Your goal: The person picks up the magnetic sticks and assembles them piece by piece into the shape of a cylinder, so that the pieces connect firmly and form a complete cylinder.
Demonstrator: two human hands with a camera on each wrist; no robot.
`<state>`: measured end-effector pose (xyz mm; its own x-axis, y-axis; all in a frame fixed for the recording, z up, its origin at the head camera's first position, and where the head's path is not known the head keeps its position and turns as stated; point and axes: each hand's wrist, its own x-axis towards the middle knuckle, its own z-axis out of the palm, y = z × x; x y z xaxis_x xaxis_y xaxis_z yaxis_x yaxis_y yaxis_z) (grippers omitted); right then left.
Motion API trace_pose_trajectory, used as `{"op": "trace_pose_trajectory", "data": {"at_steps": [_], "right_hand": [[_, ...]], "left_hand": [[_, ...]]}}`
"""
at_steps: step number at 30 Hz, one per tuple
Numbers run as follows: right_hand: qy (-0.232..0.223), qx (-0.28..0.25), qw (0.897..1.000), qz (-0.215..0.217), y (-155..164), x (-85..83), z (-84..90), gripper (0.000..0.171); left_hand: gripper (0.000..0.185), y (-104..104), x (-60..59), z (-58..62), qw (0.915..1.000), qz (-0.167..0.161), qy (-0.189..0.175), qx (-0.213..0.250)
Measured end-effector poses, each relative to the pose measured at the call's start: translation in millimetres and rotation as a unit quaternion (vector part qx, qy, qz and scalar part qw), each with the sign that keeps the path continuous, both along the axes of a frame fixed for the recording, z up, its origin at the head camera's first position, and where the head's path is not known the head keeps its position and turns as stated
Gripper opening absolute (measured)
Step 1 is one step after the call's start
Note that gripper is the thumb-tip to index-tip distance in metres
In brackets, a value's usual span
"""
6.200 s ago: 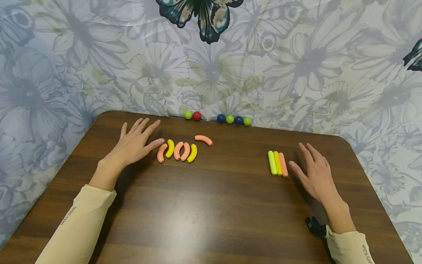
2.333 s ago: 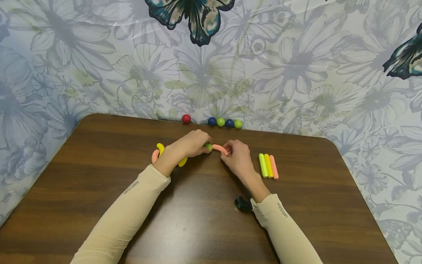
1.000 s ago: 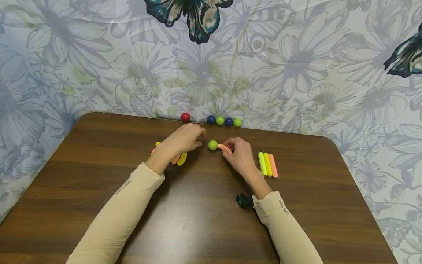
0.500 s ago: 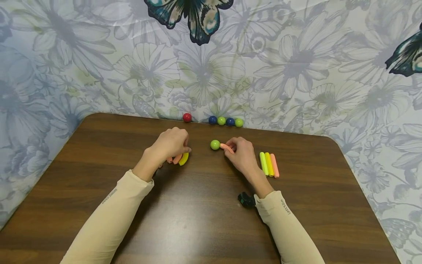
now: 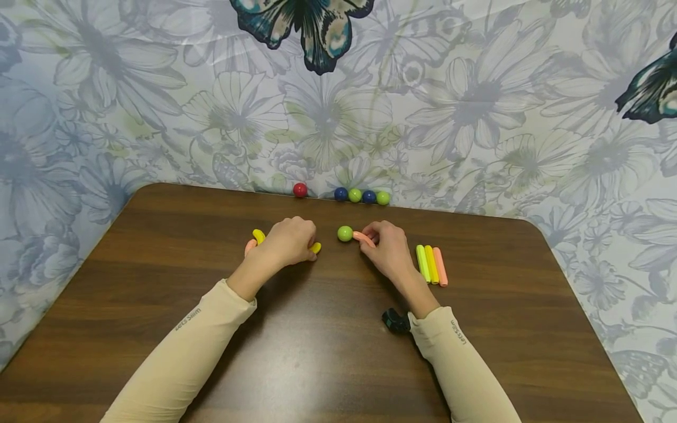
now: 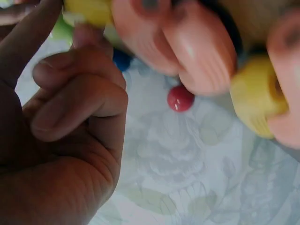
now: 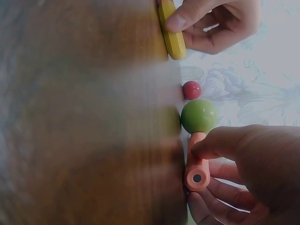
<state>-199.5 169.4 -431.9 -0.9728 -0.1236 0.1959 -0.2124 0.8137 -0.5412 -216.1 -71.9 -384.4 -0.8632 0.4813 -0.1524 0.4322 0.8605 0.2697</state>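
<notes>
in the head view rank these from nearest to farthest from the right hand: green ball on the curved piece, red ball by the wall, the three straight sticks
Measured from the right hand:
1. Green ball, just left of the hand, on the end of the orange curved piece that it pinches.
2. Three straight sticks, on the table to the hand's right.
3. Red ball, far back left, at the wall.

Showing glossy smooth plastic on green ball [image 5: 345,233] and orange curved piece [image 7: 197,161]; lying on dark, faintly shiny wood-grain tabletop [image 5: 328,341].

Head overhead; wrists close, sideways
</notes>
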Motion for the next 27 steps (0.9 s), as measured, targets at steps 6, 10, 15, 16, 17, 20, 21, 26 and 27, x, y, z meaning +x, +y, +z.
{"op": "trace_pose_trajectory", "data": {"at_steps": [6,10,15,16,17,20,21,26,27], "right_hand": [[0.007,0.003,1.0,0.002,0.2,0.4,0.6,0.017],[0.005,0.003,1.0,0.001,0.0,0.0,0.9,0.017],[0.013,0.002,1.0,0.003,0.4,-0.6,-0.4,0.017],[0.016,0.002,1.0,0.004,0.5,-0.6,-0.7,0.016],[0.018,0.002,1.0,0.005,0.5,-0.7,-0.9,0.016],[0.023,-0.001,1.0,0.009,0.4,-1.1,-1.8,0.016],[0.024,-0.001,1.0,0.011,0.3,-1.2,-1.9,0.017],[0.027,-0.002,1.0,0.016,-0.4,-0.5,-0.8,0.019],[0.027,-0.002,1.0,0.016,-0.6,-0.2,-0.2,0.019]], "left_hand": [[0.037,10.7,2.3,-7.3,0.9995,-0.019,0.024,0.011],[0.031,13.0,2.3,-9.7,0.9983,-0.017,0.034,0.043],[0.018,14.5,1.2,-11.3,0.9953,-0.018,0.041,0.086],[0.016,14.9,1.1,-11.9,0.9945,-0.019,0.043,0.094],[0.014,15.6,0.9,-12.4,0.9937,-0.018,0.044,0.102],[0.011,17.8,0.8,-14.1,0.9914,-0.013,0.046,0.122],[0.012,18.4,0.5,-15.1,0.9906,-0.011,0.047,0.128],[0.017,19.3,-1.0,-18.4,0.9877,-0.001,0.039,0.152],[0.018,19.1,-1.4,-18.7,0.9873,0.0,0.034,0.155]]}}
